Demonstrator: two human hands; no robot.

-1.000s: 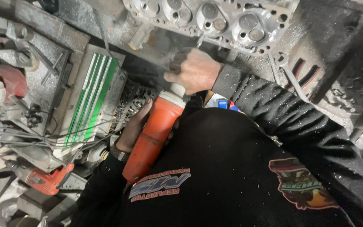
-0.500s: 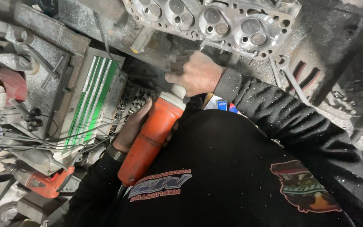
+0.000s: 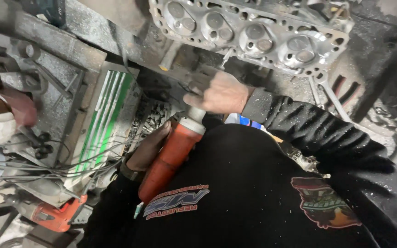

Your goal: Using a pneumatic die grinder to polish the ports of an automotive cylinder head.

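Near the middle of the frame the right hand (image 3: pixel 220 93) is closed around the pale front end of an orange power tool (image 3: pixel 170 156), knuckles up, just below the cylinder head (image 3: pixel 253 34); the left hand (image 3: pixel 149 148) wraps the tool's orange body from the left, fingers curled round it — both hands gripping the same tool, which runs slantwise from lower left to upper right, its nose hidden under the right hand; whether the tip touches metal cannot be told.

The cylinder head lies across the top of the frame, grey metal with a row of round chambers facing up; a dark workbench (image 3: pixel 93 50) dusted with metal filings carries it.

In the left half a green-and-white striped box (image 3: pixel 104 119) lies tilted on the bench; below it, at the lower left, a second orange tool (image 3: pixel 53 213) rests among thin cables — well apart from the hands; a wrench (image 3: pixel 331 98) lies at the right, near the head's edge.
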